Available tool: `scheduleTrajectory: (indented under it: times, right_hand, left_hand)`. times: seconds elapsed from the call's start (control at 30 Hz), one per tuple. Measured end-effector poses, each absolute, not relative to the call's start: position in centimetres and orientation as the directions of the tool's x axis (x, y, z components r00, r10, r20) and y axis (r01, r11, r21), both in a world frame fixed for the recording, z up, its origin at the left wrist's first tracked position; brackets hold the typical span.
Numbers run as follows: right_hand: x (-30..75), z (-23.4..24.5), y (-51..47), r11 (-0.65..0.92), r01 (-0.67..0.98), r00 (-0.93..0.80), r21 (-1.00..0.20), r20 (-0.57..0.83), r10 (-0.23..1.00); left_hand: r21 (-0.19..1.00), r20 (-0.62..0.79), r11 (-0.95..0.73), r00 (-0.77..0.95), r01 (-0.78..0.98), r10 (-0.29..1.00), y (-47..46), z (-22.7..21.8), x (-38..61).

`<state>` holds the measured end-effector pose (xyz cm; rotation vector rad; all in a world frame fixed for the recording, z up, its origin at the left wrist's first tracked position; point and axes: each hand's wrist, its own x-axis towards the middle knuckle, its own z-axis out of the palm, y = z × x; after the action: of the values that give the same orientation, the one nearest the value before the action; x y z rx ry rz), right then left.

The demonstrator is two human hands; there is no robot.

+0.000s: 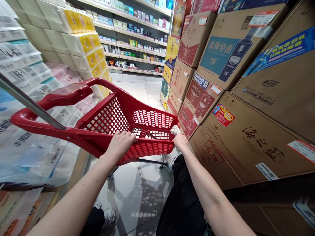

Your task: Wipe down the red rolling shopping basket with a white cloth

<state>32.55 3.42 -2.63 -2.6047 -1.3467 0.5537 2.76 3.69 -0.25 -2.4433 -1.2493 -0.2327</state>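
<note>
A red plastic shopping cart (145, 148) with a perforated basket stands at an angle before me, its handle toward the left. My left hand (121, 142) is closed over the basket's near rim, fingers curled to the inside. At the basket's right end, my right hand (180, 141) is closed on the corner of the rim. A pale, crumpled thing (175, 130), perhaps tissue, shows at the fingers of that hand; I cannot tell exactly what it is. No goods show inside the basket. A metal tube (31, 105) slants across the cart's handle.
Stacked cartons (219, 52) rise close on the right. Packs of tissue paper (83, 42) and plastic-wrapped packs (31, 88) are piled on the left. Shelves of small goods (137, 32) stand across the back. Tiled floor (140, 193) runs beneath the cart and my feet.
</note>
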Motion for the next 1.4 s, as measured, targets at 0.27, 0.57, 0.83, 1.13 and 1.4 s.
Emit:
scheduleTrajectory:
  times: [0.27,0.57,0.83,1.13,1.4]
  right_hand:
    - [32.8,-0.3,1.9,-0.291,0.911,0.281,-0.293,-0.077,0.957]
    - [36.2,-2.1,1.5,0.313,0.905,-0.339,-0.287,-0.046,0.940]
    - [38.3,-4.2,2.1,0.497,0.867,-0.498,0.034,0.101,0.861]
    - [35.0,-6.3,3.3,0.543,0.825,-0.565,0.157,0.205,0.799]
    - [27.8,-4.4,4.7,0.608,0.777,-0.630,0.166,0.228,0.742]
  left_hand:
    - [-0.289,0.332,-0.521,0.595,0.803,0.732,3.7,-0.1,3.1]
    - [-0.242,0.345,-0.529,0.581,0.814,0.737,3.9,-0.4,3.3]
    - [-0.223,0.367,-0.528,0.572,0.820,0.733,4.2,-0.6,3.7]
    - [-0.270,0.390,-0.493,0.562,0.827,0.729,4.1,-0.8,4.0]
    - [-0.272,0.380,-0.467,0.540,0.841,0.751,3.7,-0.8,4.8]
